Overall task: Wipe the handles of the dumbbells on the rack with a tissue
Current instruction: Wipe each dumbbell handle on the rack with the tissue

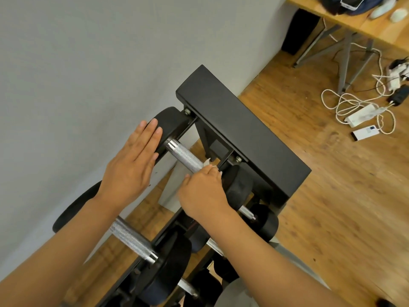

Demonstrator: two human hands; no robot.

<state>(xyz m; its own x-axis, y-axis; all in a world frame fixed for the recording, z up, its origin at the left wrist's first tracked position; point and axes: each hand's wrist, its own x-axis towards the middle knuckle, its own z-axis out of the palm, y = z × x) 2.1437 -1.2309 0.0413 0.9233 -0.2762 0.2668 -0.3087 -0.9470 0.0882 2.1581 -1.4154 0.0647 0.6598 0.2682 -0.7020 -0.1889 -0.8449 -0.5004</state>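
Gripping tissue (pixel 207 162), seemingly, on dumbbell handle (pixel 184 155): right hand (pixel 202 193); left hand (pixel 132 165) flat on weight head (pixel 171 124).

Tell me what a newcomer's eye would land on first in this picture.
First, the two bare hands in the middle: the left hand lies flat against the black end weight of the top dumbbell, while the right hand grips a tissue around the knurled steel handle at its right end. Next, the black rack running diagonally beside the grey wall, and the tangle of white cables on the wooden floor at right.
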